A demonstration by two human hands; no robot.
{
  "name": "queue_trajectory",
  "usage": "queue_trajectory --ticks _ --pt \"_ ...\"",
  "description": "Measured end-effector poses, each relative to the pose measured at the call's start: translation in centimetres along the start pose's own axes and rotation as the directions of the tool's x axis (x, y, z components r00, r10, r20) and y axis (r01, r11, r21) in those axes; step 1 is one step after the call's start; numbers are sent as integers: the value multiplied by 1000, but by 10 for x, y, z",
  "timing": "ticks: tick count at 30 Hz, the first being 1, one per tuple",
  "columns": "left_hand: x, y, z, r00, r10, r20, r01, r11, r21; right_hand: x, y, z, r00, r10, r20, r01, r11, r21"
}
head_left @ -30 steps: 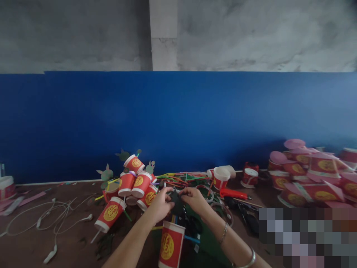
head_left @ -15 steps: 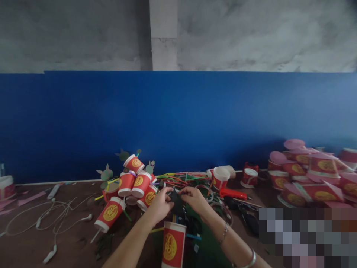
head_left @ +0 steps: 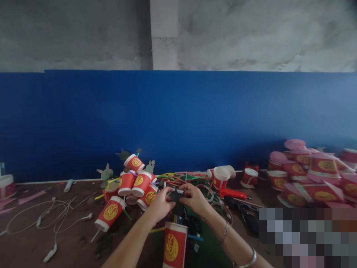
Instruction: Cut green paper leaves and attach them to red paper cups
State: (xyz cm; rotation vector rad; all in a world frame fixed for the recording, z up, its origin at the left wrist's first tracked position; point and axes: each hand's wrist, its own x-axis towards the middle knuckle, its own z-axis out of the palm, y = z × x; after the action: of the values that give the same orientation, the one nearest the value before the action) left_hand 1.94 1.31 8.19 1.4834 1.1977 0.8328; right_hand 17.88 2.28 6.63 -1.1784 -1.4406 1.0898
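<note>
Both hands meet over the middle of the table at a dark paper cut-out (head_left: 176, 204). My left hand (head_left: 161, 203) pinches its left edge between thumb and fingers. My right hand (head_left: 193, 199) pinches the right side, with a small whitish edge showing by its fingertips. Just below the cut-out, a red paper cup (head_left: 175, 243) with a gold emblem stands nearly upright, with a blue straw (head_left: 195, 237) sticking out to its right. How the cut-out joins the cup, if it does, I cannot make out.
Left of my hands is a pile of red cups (head_left: 141, 184) with straws and rabbit-head cut-outs (head_left: 106, 173). White earphones (head_left: 50, 253) lie at far left. Loose straws (head_left: 178, 178), a red-handled tool (head_left: 234, 193) and black scissors (head_left: 251, 221) lie behind and right. Pink-trimmed cups (head_left: 323, 167) are heaped at right.
My right fingers have shifted slightly on the cut-out, and a whitish edge now shows there. The cup has moved a little right. A small white object at far left has shifted right.
</note>
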Motion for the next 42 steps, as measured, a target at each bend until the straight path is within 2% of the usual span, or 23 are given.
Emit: queue_trajectory --ticks 7,17,23,28,32,35,37,40,42 --pt "-1 4 -1 999 -39 -9 40 996 80 -1 -4 -1 1000 3 12 -3 1000 4" --pt "1 2 -1 999 -43 2 43 998 55 -4 -9 3 999 -36 -38 33 998 -60" --pt "1 5 -2 998 -60 23 60 998 21 -4 -10 3 999 -52 7 52 998 -21" --pt "1 5 -5 998 -61 27 61 998 -4 -5 -12 3 995 -103 -20 103 995 -6" --pt "1 8 -10 999 -31 -34 31 999 -16 -5 -16 3 995 -80 -55 83 994 68" --pt "2 11 -14 991 14 -130 -17 1000 -26 -3 -19 1 994 23 -108 -10 993 118" --pt "2 12 -15 981 44 -189 -49 999 -18 -2 -19 -2 989 92 -113 -83 993 80" --pt "4 13 -17 964 91 -251 -99 995 -21 -2 -19 -8 986 167 0 -167 984 -53" --pt "4 12 -18 945 139 -295 -152 988 -21 -4 -19 -12 978 191 86 -179 975 -129"
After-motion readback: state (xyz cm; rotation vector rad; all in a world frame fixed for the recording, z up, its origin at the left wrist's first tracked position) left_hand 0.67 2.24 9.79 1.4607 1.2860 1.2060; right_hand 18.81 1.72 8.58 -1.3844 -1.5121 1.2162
